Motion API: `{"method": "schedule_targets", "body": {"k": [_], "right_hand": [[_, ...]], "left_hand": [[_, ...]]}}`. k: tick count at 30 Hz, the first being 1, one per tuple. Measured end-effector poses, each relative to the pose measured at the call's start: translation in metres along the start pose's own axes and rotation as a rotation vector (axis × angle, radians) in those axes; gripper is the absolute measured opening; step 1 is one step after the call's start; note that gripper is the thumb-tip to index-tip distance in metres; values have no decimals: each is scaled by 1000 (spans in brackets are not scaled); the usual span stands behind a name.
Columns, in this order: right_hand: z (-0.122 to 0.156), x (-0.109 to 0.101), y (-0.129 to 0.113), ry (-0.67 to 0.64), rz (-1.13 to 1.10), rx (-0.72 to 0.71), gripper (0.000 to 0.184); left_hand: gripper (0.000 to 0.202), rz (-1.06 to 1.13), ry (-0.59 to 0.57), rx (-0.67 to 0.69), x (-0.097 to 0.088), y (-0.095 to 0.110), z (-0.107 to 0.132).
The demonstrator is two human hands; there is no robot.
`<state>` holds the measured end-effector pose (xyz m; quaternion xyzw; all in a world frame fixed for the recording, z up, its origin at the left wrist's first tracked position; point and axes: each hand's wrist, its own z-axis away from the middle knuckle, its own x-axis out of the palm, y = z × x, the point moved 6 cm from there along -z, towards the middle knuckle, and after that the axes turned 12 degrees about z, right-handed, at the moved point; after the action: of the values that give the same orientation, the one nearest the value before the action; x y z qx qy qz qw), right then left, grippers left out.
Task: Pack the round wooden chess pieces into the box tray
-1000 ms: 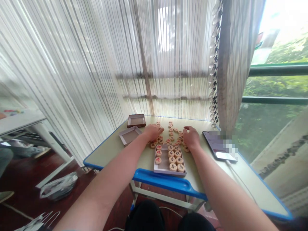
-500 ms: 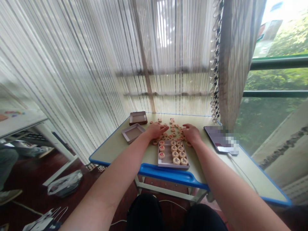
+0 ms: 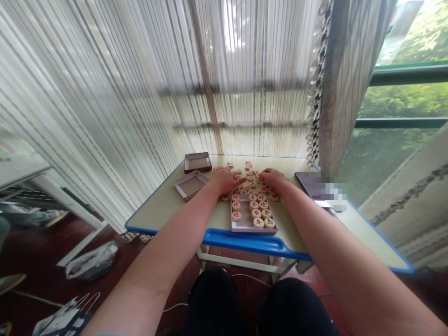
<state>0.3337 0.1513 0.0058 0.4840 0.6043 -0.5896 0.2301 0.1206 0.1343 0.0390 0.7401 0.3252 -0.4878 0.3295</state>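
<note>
My left hand [image 3: 223, 180] lies low over the left side of a spread of loose Chinese chess pieces [image 3: 250, 178], its fingers stretched out and the thumb apart. On the right side of that spread, my right hand [image 3: 273, 178] has its fingers bent together at a piece, which they partly hide. Just nearer to me sits a shallow open box [image 3: 248, 229]. Red-marked pieces [image 3: 236, 205] form a column along its left side, and black-marked pieces [image 3: 258, 223] fill two columns on its right. Bare box floor shows between them.
Two shallow box parts, a brown one [image 3: 198, 171] and a pale one [image 3: 180, 190], lie at the table's back left. A dark tablet-like device [image 3: 310, 185] rests on the right. The table has a blue edge [image 3: 245, 241]; string curtains [image 3: 140, 93] hang behind it.
My right hand has moved left and down onto the pieces, its fingers now closed together. My left hand has spread flatter among the pieces. The view has tilted slightly downward.
</note>
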Motion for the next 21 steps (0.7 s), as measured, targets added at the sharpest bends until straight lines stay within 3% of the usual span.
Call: {"method": "schedule_targets", "body": {"k": [3, 5, 9, 11, 14, 21], "right_hand": [[-4, 1, 4, 18, 25, 97, 27], [-4, -2, 1, 62, 2, 80, 33], [-2, -6, -18, 127, 49, -183, 38], [0, 1, -28, 47, 141, -312, 37], [4, 10, -34, -45, 249, -397, 36], [14, -9, -30, 116, 321, -303, 40]], "left_hand": [[73, -14, 12, -7, -2, 0, 1], [75, -11, 24, -16, -3, 0, 0], [75, 34, 30, -19, -4, 1, -2], [74, 58, 28, -18, -3, 0, -3], [74, 70, 38, -35, -2, -3, -3], [72, 61, 91, -99, -5, -11, -2]]}}
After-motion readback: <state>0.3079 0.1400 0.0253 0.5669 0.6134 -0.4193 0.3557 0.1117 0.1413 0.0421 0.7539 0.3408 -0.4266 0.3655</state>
